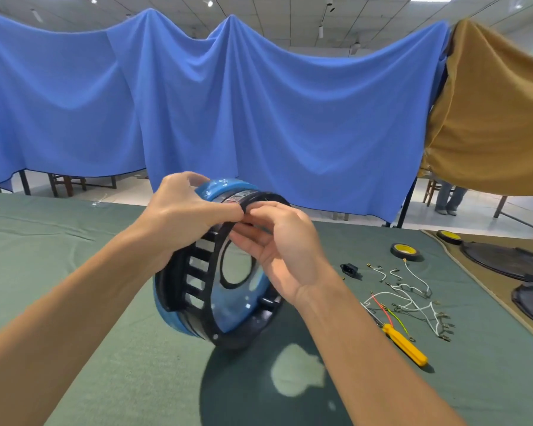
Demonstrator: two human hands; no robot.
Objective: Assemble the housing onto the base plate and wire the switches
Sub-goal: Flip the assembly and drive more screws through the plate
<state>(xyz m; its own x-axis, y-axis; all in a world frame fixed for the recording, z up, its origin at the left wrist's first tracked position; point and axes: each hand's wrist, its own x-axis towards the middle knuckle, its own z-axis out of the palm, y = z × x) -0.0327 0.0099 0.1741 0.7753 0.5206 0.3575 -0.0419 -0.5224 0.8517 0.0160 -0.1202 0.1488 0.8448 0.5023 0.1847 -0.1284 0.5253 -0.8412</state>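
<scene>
Gripping the top of the housing (170, 315) with the left hand (185, 207), pinching its black rim with the right hand (283, 247), keeping it on edge over the table (74, 272). Probably worth bracing left, seating the rim evenly.

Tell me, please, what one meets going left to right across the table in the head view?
Blue-and-black housing → black socket → tape roll → dark round plates; the wires and yellow screwdriver overlap the tape roll, so they are left out.

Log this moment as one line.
left hand: grips housing rim | right hand: pinches rim | housing: on edge | screwdriver, wires: at right
</scene>
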